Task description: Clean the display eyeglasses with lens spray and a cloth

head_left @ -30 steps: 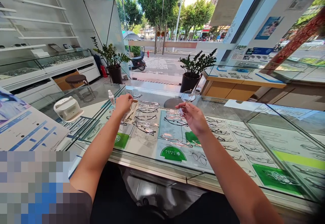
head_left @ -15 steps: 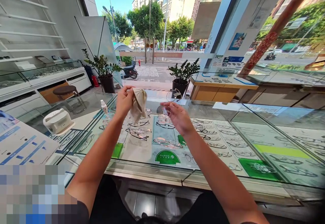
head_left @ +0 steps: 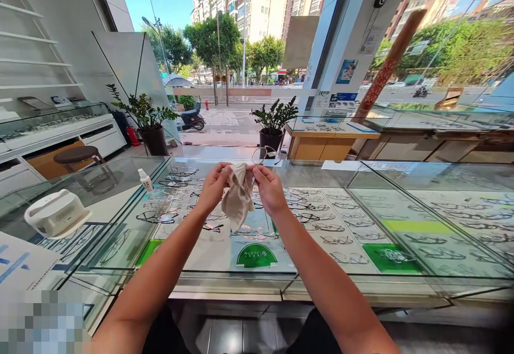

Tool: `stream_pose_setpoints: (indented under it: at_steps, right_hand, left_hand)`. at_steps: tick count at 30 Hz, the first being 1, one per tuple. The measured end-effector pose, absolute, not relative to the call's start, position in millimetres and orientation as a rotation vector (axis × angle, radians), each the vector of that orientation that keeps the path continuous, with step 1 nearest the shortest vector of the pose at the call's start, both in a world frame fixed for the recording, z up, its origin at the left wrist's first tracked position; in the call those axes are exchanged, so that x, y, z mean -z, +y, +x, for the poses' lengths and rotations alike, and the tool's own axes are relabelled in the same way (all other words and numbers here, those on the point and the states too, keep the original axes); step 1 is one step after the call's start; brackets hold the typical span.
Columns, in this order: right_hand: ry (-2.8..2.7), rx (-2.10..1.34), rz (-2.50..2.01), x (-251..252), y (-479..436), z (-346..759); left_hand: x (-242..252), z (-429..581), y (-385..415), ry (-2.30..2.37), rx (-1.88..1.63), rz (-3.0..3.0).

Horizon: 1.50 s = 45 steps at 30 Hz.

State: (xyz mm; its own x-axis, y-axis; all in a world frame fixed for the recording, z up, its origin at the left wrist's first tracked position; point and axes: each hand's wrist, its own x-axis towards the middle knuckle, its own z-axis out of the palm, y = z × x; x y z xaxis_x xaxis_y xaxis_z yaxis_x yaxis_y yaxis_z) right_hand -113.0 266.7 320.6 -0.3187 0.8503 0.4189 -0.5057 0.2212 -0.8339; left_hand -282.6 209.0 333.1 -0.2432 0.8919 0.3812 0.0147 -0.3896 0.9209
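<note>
Over the glass display counter (head_left: 209, 280), my left hand (head_left: 214, 185) is closed on a beige cleaning cloth (head_left: 236, 204), which hangs down in loose folds. My right hand (head_left: 270, 187) pinches a pair of thin-rimmed eyeglasses (head_left: 265, 154); one round lens sticks up above the fingers. The cloth bridges the gap between both hands and covers the other part of the eyeglasses. Whether the cloth wraps that lens, I cannot tell. Beneath the glass lie rows of spectacle frames (head_left: 307, 217) and a green half-round card (head_left: 257, 256).
A small spray bottle (head_left: 145, 180) stands on the counter at left, near a white device (head_left: 58, 213). Farther left is a round stool (head_left: 76, 155). Two potted plants (head_left: 155, 140) flank the glass door. A wooden cabinet (head_left: 321, 145) stands beyond the counter at right.
My hands have come together, and the cloth now reaches the eyeglasses in my right hand. The camera view has shifted a little to the right.
</note>
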Motion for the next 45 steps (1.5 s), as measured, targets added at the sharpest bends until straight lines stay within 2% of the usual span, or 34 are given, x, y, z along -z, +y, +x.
stream_pose_setpoints:
  at_steps: [12, 17, 22, 27, 30, 35, 45]
  right_hand:
    - [-1.314, -1.410, -0.374, -317, 261, -118]
    - [-1.253, -1.418, -0.448, -315, 262, -119]
    - [-1.176, -1.442, -0.431, -315, 262, -119]
    - [-1.180, -1.454, -0.409, -318, 257, -119]
    - [-1.198, -1.463, -0.403, -319, 254, -118]
    - [-1.222, -1.497, -0.393, -320, 252, -118]
    - [-1.234, -1.618, -0.338, -325, 251, -116]
  left_hand:
    - [-322, -276, 202, 1.349, -1.924, 1.606]
    - [-322, -273, 196, 1.471, -1.846, 1.808]
    - [-321, -265, 192, 1.326, -1.741, 2.063]
    - [-318, -262, 201, 1.220, -1.795, 1.659]
    - [-318, -263, 206, 1.184, -1.608, 1.399]
    - [-319, -266, 205, 1.015, -1.292, 1.373]
    - [-326, -271, 202, 0.740, -1.270, 1.227]
